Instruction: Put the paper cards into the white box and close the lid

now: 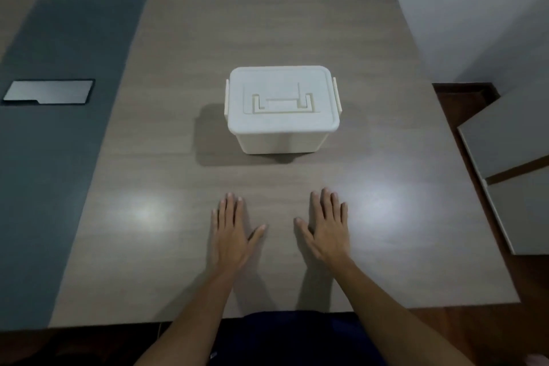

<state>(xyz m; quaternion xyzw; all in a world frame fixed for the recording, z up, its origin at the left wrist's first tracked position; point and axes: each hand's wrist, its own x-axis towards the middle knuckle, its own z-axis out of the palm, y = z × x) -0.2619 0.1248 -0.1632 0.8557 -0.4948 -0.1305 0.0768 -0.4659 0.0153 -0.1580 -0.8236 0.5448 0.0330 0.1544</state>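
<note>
Both hands, left hand (230, 235) and right hand (326, 232), lie flat, spread and empty near desk (386, 217) front edge; white box (282, 116) mid-desk, lid (282, 98) on, no cards visible, so unclip both side latches evenly first.

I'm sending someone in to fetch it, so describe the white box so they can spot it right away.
Start at the large wood-grain table; near its middle, beyond the left hand and right hand lying flat on it, stands the white box. Its lid is on, with a handle folded flat and a clip on each side. It is the only thing standing on the wood.
</note>
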